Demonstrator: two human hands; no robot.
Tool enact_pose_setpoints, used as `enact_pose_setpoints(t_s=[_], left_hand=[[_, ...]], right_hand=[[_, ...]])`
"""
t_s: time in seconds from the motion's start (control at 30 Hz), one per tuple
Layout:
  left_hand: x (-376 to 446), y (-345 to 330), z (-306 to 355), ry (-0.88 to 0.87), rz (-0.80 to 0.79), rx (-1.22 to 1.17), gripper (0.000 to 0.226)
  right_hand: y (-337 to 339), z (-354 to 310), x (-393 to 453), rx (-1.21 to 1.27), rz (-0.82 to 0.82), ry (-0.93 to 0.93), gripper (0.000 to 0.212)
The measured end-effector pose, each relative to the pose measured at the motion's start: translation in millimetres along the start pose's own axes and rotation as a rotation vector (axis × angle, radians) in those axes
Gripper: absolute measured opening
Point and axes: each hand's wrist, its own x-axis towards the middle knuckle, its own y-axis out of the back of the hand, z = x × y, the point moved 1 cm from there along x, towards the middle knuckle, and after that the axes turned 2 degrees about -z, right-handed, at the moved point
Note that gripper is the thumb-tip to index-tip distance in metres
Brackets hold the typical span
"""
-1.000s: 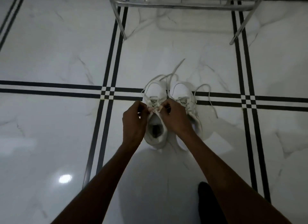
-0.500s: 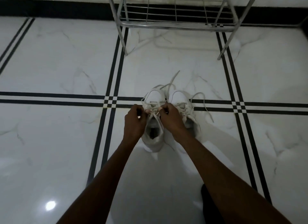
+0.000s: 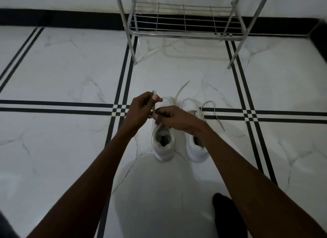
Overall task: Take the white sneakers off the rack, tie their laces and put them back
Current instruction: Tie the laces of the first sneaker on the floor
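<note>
Two white sneakers stand side by side on the marble floor, heels toward me. Over the left sneaker (image 3: 163, 147) both hands work its lace. My left hand (image 3: 141, 110) pinches one lace end (image 3: 154, 103) and holds it raised above the shoe. My right hand (image 3: 175, 118) grips the lace low at the tongue. The right sneaker (image 3: 197, 149) is partly hidden by my right forearm; its loose laces (image 3: 215, 113) trail out on the floor.
A metal wire shoe rack (image 3: 184, 23) stands ahead against the wall, its bottom shelf bare. Black double lines cross the white floor tiles (image 3: 70, 74). A dark foot or sock (image 3: 228, 218) shows at the bottom right.
My left hand has lifted up and left, drawing a lace end out of the shoe. My right hand stayed low on the laces. The view tilted up, showing more of the rack.
</note>
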Motion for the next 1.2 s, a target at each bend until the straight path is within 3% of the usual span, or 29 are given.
enact_pose_setpoints(t_s=[0.1,0.17,0.23,0.3,0.33,0.43,0.53,0.63,0.73,0.8,0.87,0.93,1.0,1.07,1.13,1.17,1.2], left_hand=[[-6.2,-7.6,-11.3,0.069,-0.109,-0.008,0.042],[-10.9,-12.8,-18.1,0.117,-0.126,-0.009,0.042],[-10.7,-15.4,-21.0,0.132,-0.1,0.011,0.042],[-6.7,-17.3,-21.9,0.136,-0.065,0.027,0.04],[-4.4,-17.8,-22.7,0.141,-0.042,0.025,0.038],[-2.8,-19.0,-27.4,0.17,-0.023,0.0,0.034],[-2.3,-21.4,-25.1,0.146,-0.06,0.1,0.035],[3.2,-15.5,-27.0,0.016,-0.054,0.356,0.043],[10.4,1.0,-41.1,-0.062,0.09,0.631,0.046],[9.2,7.4,-39.9,-0.091,0.15,0.667,0.047],[4.2,12.7,-30.9,-0.076,0.178,0.534,0.041],[2.7,21.5,-23.5,0.025,0.168,0.213,0.033],[3.3,33.6,-26.7,0.098,0.194,-0.026,0.034],[-0.9,47.0,-39.8,0.168,0.273,0.175,0.042],[-14.5,63.9,-62.0,0.349,0.429,0.552,0.052],[-23.3,71.1,-72.6,0.434,0.504,0.599,0.055],[-30.6,74.0,-80.0,0.472,0.525,0.494,0.056]], right_hand=[[6.7,5.4,4.8,-0.088,0.144,0.038,0.034],[14.4,6.7,3.7,-0.164,0.149,0.025,0.038],[24.6,8.2,1.5,-0.315,0.152,0.017,0.033],[34.4,12.3,-0.6,-0.39,0.273,0.058,0.014],[36.2,14.1,-1.8,-0.364,0.354,0.085,0.006],[29.4,20.0,-0.8,-0.252,0.555,0.116,0.009],[23.7,24.5,1.7,0.075,0.645,0.088,0.012],[22.3,28.4,-1.1,0.369,0.629,0.056,0.018],[20.2,26.8,-5.1,0.556,0.557,0.047,0.022],[20.7,24.9,-6.3,0.624,0.517,0.035,0.024],[24.3,25.7,-5.1,0.652,0.493,-0.012,0.026],[28.0,28.9,-3.1,0.571,0.535,-0.076,0.021],[32.8,35.6,-1.5,0.244,0.709,-0.146,0.019],[38.3,46.9,-4.4,-0.068,0.876,-0.211,0.022],[41.5,59.0,-12.5,-0.229,0.896,-0.247,0.022],[40.7,65.7,-14.8,-0.278,0.873,-0.258,0.025],[39.5,71.0,-16.1,-0.309,0.853,-0.267,0.027]])
